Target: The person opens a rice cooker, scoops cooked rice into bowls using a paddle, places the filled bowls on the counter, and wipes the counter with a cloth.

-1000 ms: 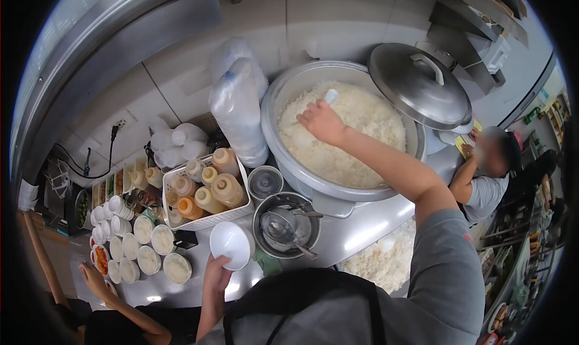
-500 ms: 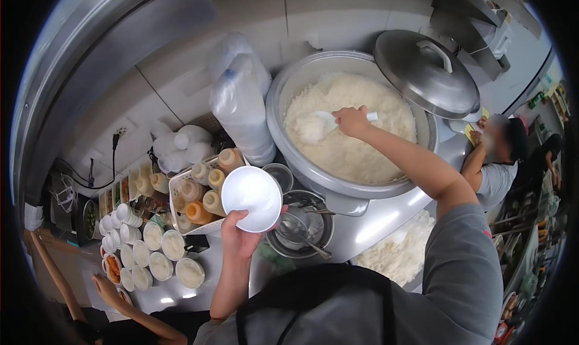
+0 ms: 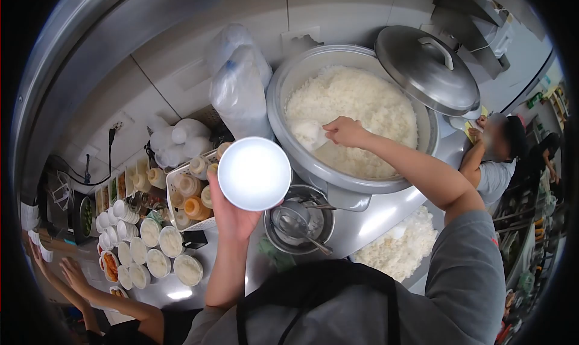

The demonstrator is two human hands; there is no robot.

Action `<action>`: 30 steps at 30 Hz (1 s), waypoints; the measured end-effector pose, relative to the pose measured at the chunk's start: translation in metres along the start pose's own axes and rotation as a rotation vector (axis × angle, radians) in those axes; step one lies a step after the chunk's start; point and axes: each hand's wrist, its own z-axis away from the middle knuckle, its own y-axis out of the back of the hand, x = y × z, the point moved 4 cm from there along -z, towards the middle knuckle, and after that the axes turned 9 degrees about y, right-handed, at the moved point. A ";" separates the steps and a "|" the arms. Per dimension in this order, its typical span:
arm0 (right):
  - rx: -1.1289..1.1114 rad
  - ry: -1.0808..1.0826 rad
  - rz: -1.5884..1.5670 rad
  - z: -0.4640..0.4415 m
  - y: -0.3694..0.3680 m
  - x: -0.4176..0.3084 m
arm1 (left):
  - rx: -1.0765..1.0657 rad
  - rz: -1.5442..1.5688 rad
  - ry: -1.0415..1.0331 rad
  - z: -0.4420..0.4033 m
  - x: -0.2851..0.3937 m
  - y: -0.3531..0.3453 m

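My left hand (image 3: 234, 219) is closed around the side of an upright white bowl (image 3: 254, 174), thumb at its rim. No food shows inside the bowl. Over the large rice cooker (image 3: 278, 119), my right hand (image 3: 347, 132) grips a white rice paddle (image 3: 323, 141), whose handle the fingers mostly hide. A clump of rice (image 3: 307, 132) sits on the paddle's end, at the left side of the pot. Cooked rice (image 3: 362, 98) fills much of the pot below my right hand.
A metal lid (image 3: 425, 70) leans on the cooker's right rim. Nearer stand a steel bowl (image 3: 283, 246) with a ladle, a basket (image 3: 175, 194) of sauce bottles, and several rice-filled bowls (image 3: 188, 270). One co-worker's hands (image 3: 73, 277) are at lower left; another person (image 3: 491, 158) stands at right.
My right hand and the paddle have shifted left and slightly down across the rice. The bowl in my left hand has risen a little. The co-worker's hands at lower left have moved.
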 end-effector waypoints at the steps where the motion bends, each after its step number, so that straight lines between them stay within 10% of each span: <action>1: -0.039 0.002 -0.148 0.007 0.004 0.000 | 0.001 0.001 -0.003 -0.003 0.001 -0.003; 14: 0.116 0.092 -0.163 0.065 0.143 -0.025 | 0.110 -0.265 0.062 -0.073 -0.030 -0.066; 19: 0.470 0.380 0.980 0.083 0.149 -0.090 | -0.114 0.093 0.224 -0.111 -0.074 -0.086; 30: 0.635 0.493 0.969 0.108 0.174 -0.086 | -0.037 0.121 0.210 -0.122 -0.076 -0.083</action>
